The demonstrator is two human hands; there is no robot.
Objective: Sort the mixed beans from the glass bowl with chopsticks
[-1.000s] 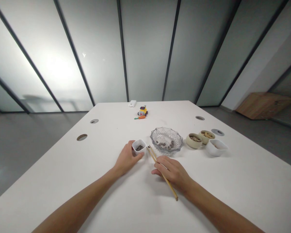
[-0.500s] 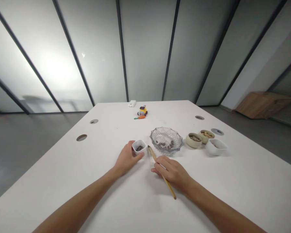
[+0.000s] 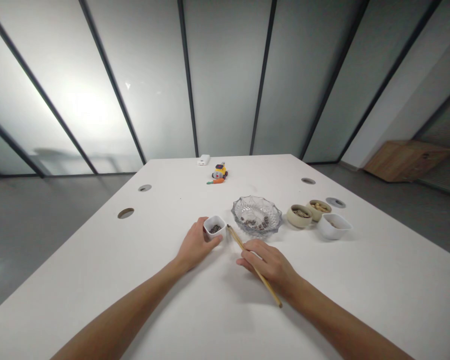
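My left hand (image 3: 199, 243) is closed round the side of a small white square bowl (image 3: 222, 231) with dark bean-like pieces (image 3: 215, 229) in it. In my right hand (image 3: 267, 260) is a pair of wooden chopsticks (image 3: 267, 286), slanting up and left. Their tips are beside the white bowl's right side, with a small dark piece at the end that seems pinched between them. Just beyond my right hand stands a clear faceted glass bowl (image 3: 275, 220), holding several more dark pieces (image 3: 255, 223).
Right of the glass bowl are two cream round bowls (image 3: 298, 221) (image 3: 320, 216) with dry pieces inside, and another white bowl (image 3: 332, 232). Farther back lie a yellow toy vehicle (image 3: 220, 171), a toy carrot (image 3: 215, 181) and a white box (image 3: 203, 160). Round holes (image 3: 126, 213) pierce the tabletop.
The chopstick tips have shifted slightly left toward the white bowl, while their back ends swung right. My left hand and the white bowl have stayed about where they were.
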